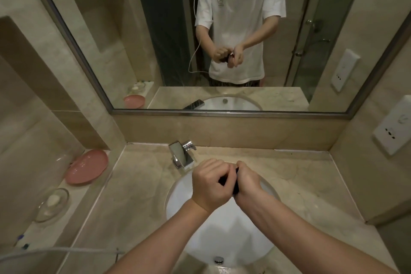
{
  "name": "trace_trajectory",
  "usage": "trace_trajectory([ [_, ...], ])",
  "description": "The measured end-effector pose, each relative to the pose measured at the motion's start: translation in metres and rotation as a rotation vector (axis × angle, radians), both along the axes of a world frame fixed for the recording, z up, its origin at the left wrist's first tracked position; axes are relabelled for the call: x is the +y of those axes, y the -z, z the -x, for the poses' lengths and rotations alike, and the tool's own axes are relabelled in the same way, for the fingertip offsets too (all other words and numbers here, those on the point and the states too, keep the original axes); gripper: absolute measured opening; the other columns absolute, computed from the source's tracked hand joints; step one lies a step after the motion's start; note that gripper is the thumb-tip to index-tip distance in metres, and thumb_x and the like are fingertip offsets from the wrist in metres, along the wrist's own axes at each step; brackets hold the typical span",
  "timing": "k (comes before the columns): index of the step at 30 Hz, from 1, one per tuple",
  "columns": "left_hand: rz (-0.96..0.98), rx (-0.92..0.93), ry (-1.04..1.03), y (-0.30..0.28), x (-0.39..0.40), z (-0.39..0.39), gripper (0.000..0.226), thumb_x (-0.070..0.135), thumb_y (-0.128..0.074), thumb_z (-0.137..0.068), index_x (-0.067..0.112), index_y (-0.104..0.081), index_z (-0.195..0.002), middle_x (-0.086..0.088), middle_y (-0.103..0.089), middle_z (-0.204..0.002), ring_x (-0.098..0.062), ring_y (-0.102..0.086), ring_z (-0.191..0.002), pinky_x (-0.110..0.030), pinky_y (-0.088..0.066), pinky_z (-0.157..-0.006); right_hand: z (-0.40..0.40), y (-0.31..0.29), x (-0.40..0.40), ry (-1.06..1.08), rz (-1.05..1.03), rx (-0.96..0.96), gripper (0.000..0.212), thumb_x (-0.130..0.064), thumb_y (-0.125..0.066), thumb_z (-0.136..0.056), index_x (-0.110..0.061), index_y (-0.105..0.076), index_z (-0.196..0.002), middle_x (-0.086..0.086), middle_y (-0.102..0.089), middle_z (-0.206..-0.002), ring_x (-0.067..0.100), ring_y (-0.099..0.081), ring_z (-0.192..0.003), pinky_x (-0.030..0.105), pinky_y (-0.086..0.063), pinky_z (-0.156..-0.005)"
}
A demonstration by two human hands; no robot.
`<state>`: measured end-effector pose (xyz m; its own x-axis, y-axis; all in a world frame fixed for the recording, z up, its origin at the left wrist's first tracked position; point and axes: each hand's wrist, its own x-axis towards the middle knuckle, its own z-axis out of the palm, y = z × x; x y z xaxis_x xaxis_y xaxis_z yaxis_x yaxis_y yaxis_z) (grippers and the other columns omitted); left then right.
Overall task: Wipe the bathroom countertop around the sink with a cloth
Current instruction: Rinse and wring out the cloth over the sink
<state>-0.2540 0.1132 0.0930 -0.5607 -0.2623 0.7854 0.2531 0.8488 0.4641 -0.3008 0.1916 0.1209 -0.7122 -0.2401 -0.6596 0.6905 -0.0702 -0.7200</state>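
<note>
I am squeezing a dark cloth [234,181] between both fists at the centre of the frame, above the white sink [222,229]. My left hand [211,184] and right hand [246,182] are pressing together, fingers curled tight around it. The beige countertop [142,196] is spreading around the sink. A chrome tap [181,154] is standing just behind my hands, and a pink dish [86,170] is lying at left.

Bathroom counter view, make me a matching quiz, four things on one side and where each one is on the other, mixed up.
Things:
1. pink basin
2. faucet
3. soap dish
4. dark cloth

Places:
A. gripped between both hands over the sink
B. leaning on the left ledge, farther back
C. behind the sink bowl on the counter
D. on the left ledge, nearer the camera

Pairs: 1-B, 2-C, 3-D, 4-A
</note>
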Motion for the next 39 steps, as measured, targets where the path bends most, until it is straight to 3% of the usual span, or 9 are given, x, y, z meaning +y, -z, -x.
trace_trajectory([
  [8, 0.240, -0.004, 0.258, -0.015, -0.014, 0.009, 0.035, 0.004, -0.062, -0.083, 0.012, -0.046, -0.052, -0.003, -0.046, -0.051, -0.023, -0.037, -0.048, -0.030, -0.034, -0.049, 0.016, -0.026, 0.003, -0.209, 0.045, -0.399, 0.025, -0.010, -0.037, -0.096, -0.007, -0.049, -0.075, 0.011, -0.057, -0.061, 0.019, -0.052, -0.066, 0.022, -0.045, -0.054],
  [14, 0.296, -0.016, 0.319, -0.012, -0.016, 0.008, 0.034, 0.004, -0.063, -0.081, 0.011, -0.047, -0.052, -0.003, -0.046, -0.051, -0.023, -0.037, -0.049, -0.030, -0.031, -0.049, 0.019, -0.035, 0.002, -0.295, -0.003, -0.367, 0.043, -0.007, -0.027, -0.105, -0.006, -0.044, -0.065, 0.009, -0.051, -0.038, 0.017, -0.045, -0.058, 0.014, -0.033, -0.027],
  [18, 0.292, -0.001, 0.279, -0.006, -0.018, 0.011, 0.034, 0.004, -0.063, -0.082, 0.011, -0.048, -0.053, -0.004, -0.046, -0.051, -0.023, -0.037, -0.049, -0.029, -0.031, -0.052, 0.025, -0.034, 0.000, -0.455, -0.091, -0.273, 0.059, -0.006, -0.029, -0.102, -0.001, -0.052, -0.049, 0.008, -0.053, -0.038, 0.018, -0.049, -0.058, 0.021, -0.042, -0.046],
  [21, 0.239, 0.018, 0.212, 0.001, -0.018, 0.012, 0.035, 0.006, -0.063, -0.084, 0.011, -0.048, -0.053, -0.004, -0.045, -0.051, -0.023, -0.038, -0.049, -0.029, -0.033, -0.051, 0.027, -0.029, -0.002, -0.483, -0.122, -0.207, 0.041, -0.007, -0.036, -0.099, 0.000, -0.052, -0.062, 0.008, -0.056, -0.040, 0.021, -0.058, -0.048, 0.018, -0.041, -0.033],
  [24, 0.038, -0.089, 0.068, 0.002, -0.015, 0.009, 0.036, 0.019, -0.058, -0.090, 0.019, -0.049, -0.055, 0.007, -0.045, -0.052, -0.015, -0.040, -0.052, -0.029, -0.035, -0.053, 0.024, -0.020, -0.003, -0.413, -0.016, -0.127, 0.029, -0.009, -0.041, -0.097, -0.002, -0.053, -0.072, 0.010, -0.060, -0.053, 0.025, -0.063, -0.046, 0.024, -0.050, -0.039],
  [29, -1.227, -0.529, -0.080, -0.004, -0.022, 0.000, 0.022, 0.040, -0.067, -0.088, 0.023, -0.062, -0.075, 0.005, -0.062, -0.066, -0.018, -0.060, -0.068, -0.034, -0.046, -0.069, 0.019, -0.009, 0.009, -0.340, 0.092, 0.207, 0.017, -0.020, -0.053, -0.100, -0.009, -0.060, -0.088, 0.013, -0.061, -0.083, 0.026, -0.060, -0.075, 0.034, -0.049, -0.069],
  [31, -1.495, -0.596, 0.018, -0.001, -0.030, -0.009, 0.030, 0.038, -0.077, -0.083, 0.013, -0.068, -0.097, -0.004, -0.071, -0.082, -0.019, -0.068, -0.081, -0.036, -0.052, -0.075, 0.011, -0.004, 0.023, -0.456, 0.049, 0.260, 0.014, -0.016, -0.059, -0.098, -0.015, -0.061, -0.111, 0.011, -0.065, -0.105, 0.024, -0.064, -0.091, 0.037, -0.056, -0.076],
  [35, -1.418, -0.614, 0.107, 0.006, -0.034, -0.026, 0.055, 0.039, -0.083, -0.065, 0.010, -0.061, -0.106, -0.004, -0.070, -0.094, -0.017, -0.070, -0.089, -0.030, -0.053, -0.073, 0.009, 0.005, 0.053, -0.681, -0.046, 0.383, 0.021, -0.015, -0.064, -0.096, -0.011, -0.065, -0.116, 0.014, -0.071, -0.112, 0.025, -0.071, -0.099, 0.033, -0.061, -0.079],
  [39, -1.233, -0.582, 0.084, 0.004, -0.034, -0.026, 0.037, 0.042, -0.080, -0.078, 0.019, -0.067, -0.104, 0.001, -0.072, -0.099, -0.016, -0.069, -0.097, -0.033, -0.055, -0.085, 0.014, 0.007, 0.073, -0.723, -0.097, 0.624, 0.022, -0.014, -0.075, -0.085, -0.014, -0.064, -0.104, -0.001, -0.073, -0.103, 0.012, -0.069, -0.100, 0.043, -0.051, -0.095],
])
